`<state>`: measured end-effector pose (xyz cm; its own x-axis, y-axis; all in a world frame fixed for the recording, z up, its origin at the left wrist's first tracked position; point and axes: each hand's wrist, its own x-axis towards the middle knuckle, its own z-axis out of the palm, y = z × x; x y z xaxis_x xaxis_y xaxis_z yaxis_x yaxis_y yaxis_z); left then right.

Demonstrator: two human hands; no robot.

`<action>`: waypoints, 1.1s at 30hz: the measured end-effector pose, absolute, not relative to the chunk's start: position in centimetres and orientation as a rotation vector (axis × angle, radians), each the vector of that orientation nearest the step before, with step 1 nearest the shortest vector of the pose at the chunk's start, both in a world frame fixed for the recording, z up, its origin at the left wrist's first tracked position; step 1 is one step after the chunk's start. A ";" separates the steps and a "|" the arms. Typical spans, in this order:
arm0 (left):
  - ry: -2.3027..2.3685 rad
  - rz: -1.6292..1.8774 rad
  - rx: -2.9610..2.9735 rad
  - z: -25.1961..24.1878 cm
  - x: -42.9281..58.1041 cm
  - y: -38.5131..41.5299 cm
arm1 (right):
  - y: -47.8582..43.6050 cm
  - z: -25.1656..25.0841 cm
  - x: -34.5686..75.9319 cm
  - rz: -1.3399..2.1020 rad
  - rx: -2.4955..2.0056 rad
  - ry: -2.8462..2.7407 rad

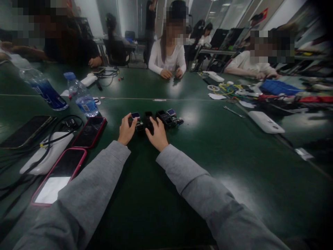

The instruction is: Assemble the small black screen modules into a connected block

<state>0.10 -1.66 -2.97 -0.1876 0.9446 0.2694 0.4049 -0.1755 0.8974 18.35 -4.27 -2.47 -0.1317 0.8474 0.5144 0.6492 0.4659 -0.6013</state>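
Observation:
My left hand (126,131) is closed at the left end of a row of small electronic parts, thumb and fingers around a module with a small dark screen (135,115). Beside it, my right hand (159,134) has its fingers curled over a black plastic housing (148,114), partly hiding it. Touching or close by on the right lies another black housing (161,115) with openings in it. Past that sits a second small screen module (171,112) with bits of circuit board. Finer details are too small to make out.
Phones (90,132), a white power bank (47,152) and black cables crowd the left. Two water bottles (84,99) stand behind them. To the right lie a wrench (234,111), a white device (266,122) and tangled wires (229,88). Several people sit across the green table (203,156).

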 end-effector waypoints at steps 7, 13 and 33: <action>1.835 1.577 1.697 -0.8 0.8 -3.5 | -7.6 -0.3 22.4 -0.094 -1.353 -1.859; 1.583 1.461 2.161 0.5 2.5 -5.5 | -6.4 -0.2 26.3 -0.242 -1.423 -1.840; 1.292 1.016 2.592 0.1 3.0 -6.2 | -7.4 -0.1 26.3 -0.108 -1.437 -1.958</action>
